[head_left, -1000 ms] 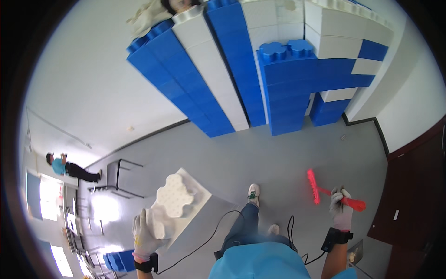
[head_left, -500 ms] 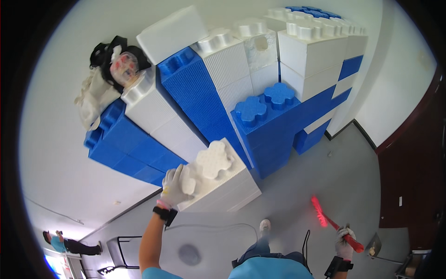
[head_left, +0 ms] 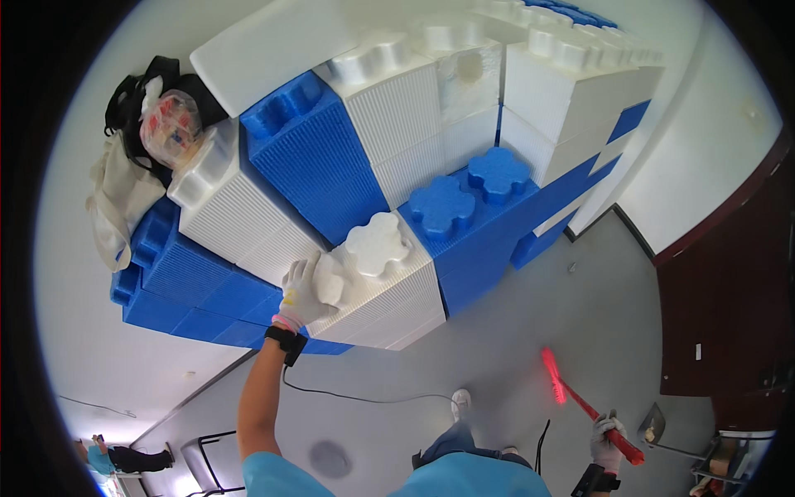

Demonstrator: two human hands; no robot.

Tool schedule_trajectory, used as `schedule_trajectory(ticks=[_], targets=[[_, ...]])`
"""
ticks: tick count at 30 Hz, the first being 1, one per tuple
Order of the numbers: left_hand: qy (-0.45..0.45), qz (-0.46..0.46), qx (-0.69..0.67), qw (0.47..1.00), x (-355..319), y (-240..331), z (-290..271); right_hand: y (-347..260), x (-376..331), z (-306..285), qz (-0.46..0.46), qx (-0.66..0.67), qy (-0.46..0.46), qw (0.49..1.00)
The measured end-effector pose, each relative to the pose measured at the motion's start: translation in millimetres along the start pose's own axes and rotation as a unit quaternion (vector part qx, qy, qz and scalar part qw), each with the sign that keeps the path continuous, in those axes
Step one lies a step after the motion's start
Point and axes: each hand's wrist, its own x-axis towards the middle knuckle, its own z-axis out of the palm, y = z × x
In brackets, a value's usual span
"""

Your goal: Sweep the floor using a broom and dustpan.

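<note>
Your left hand (head_left: 302, 291), gloved, gripped the near end of a white block (head_left: 383, 286), pressed against the wall (head_left: 331, 166) of blue and white blocks, beside a blue block (head_left: 472, 207). Your right hand (head_left: 609, 431) was closed around a red stick (head_left: 584, 402), low by the floor (head_left: 497, 348).

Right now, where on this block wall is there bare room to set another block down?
Free: the two blue studs right of the white block under the left hand. Crowded: the stacked rows above, and the bag at the left end.
</note>
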Motion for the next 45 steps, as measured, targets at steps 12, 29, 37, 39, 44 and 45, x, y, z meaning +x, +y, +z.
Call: schedule_trajectory(ticks=[12, 29, 37, 39, 44, 45], targets=[[0.047, -0.054, 0.074, 0.995, -31, 10, 13, 18, 4, 11, 0.061, -0.099, -0.019, 0.993], [0.298, -0.305, -0.139, 0.894, -293, -202, 2, 43, 38, -36, 0.148, -0.046, -0.072, 0.985], [0.154, -0.24, -0.433, 0.855, -264, -374, 15, 209, 20, -144, 0.109, -0.109, -0.149, 0.977], [0.106, -0.186, -0.403, 0.89, -250, -399, 29, 249, 2, -144, 0.155, -0.038, -0.072, 0.985], [0.053, -0.121, -0.531, 0.837, -214, -414, 59, 325, -25, -159, 0.024, -0.168, -0.061, 0.984], [0.058, -0.149, -0.519, 0.84, -209, -412, 63, 332, -26, -158, 0.008, -0.181, -0.051, 0.982]])
